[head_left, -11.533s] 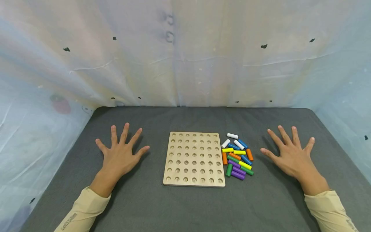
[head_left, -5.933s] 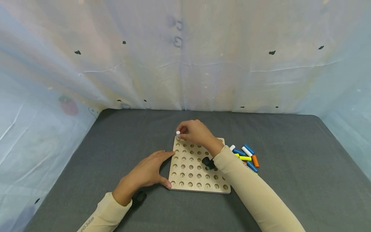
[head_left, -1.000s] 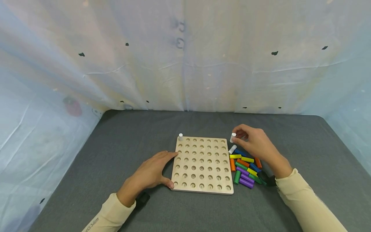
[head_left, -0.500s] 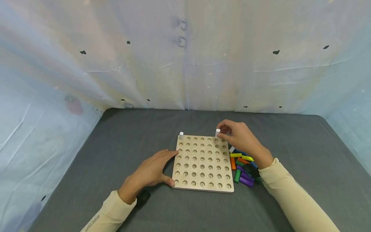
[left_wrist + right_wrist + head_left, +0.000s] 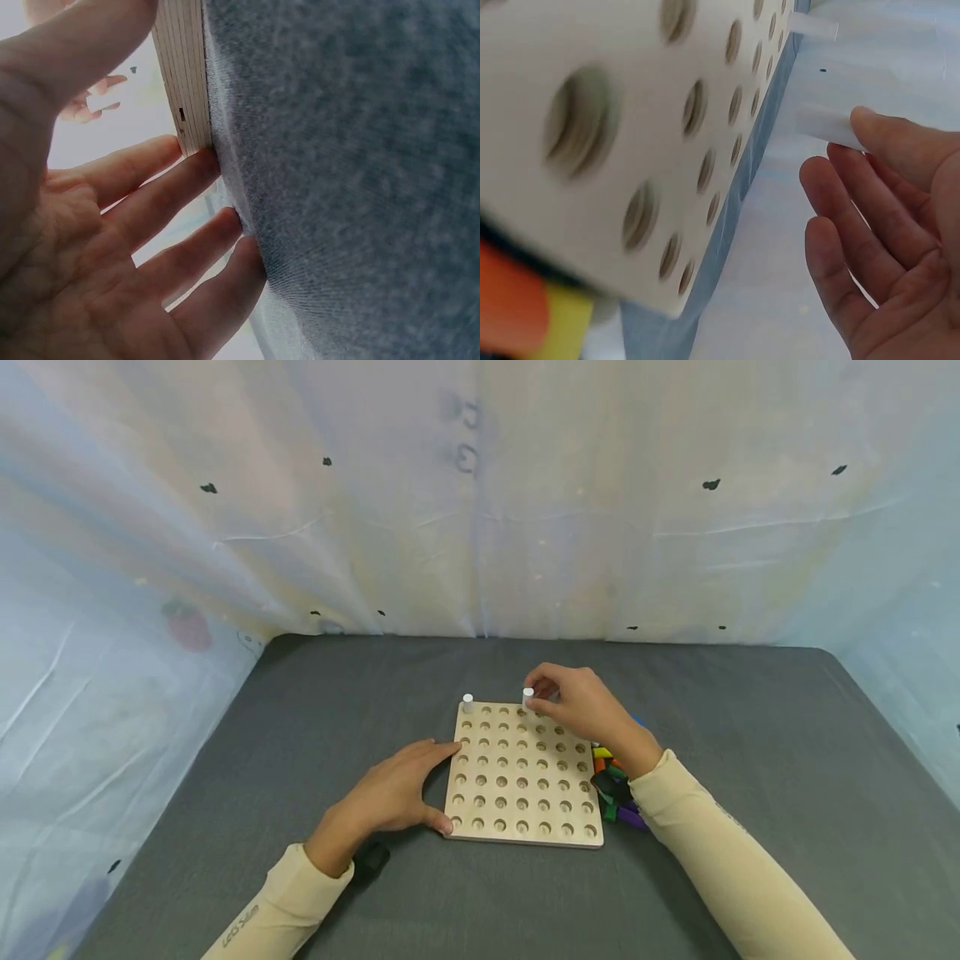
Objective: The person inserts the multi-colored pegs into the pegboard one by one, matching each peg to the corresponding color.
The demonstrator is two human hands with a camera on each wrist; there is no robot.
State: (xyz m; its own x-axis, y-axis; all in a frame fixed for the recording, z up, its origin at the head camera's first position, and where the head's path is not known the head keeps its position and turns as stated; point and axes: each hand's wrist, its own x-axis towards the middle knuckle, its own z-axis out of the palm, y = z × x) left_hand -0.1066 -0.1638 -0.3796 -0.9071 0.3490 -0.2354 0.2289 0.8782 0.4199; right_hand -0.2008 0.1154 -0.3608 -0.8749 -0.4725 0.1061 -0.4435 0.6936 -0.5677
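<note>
A square wooden pegboard (image 5: pixel 512 754) with rows of round holes lies on the grey table. My left hand (image 5: pixel 390 792) rests against its left side, thumb at the near left corner and index finger farther up. In the left wrist view, extended fingertips touch the board's edge (image 5: pixel 184 90). My right hand (image 5: pixel 583 702) pinches a white peg (image 5: pixel 528 697) upright over the far row, right of the middle. Seen from the right wrist, thumb and fingers grip one end of this peg (image 5: pixel 823 124), clear of the board. Another white peg (image 5: pixel 468 703) stands in the far left corner hole.
Beside the board's right edge lies a pile of colored pegs, including a purple peg (image 5: pixel 632 817) and a yellow peg (image 5: pixel 602 752), partly covered by my right forearm. A pale curtain (image 5: pixel 555 527) hangs behind the table (image 5: pixel 375 693) and along its sides.
My right hand picked a white peg from the pile and has carried it left over the far row. Earlier, it placed the corner peg. The left hand stays at the board.
</note>
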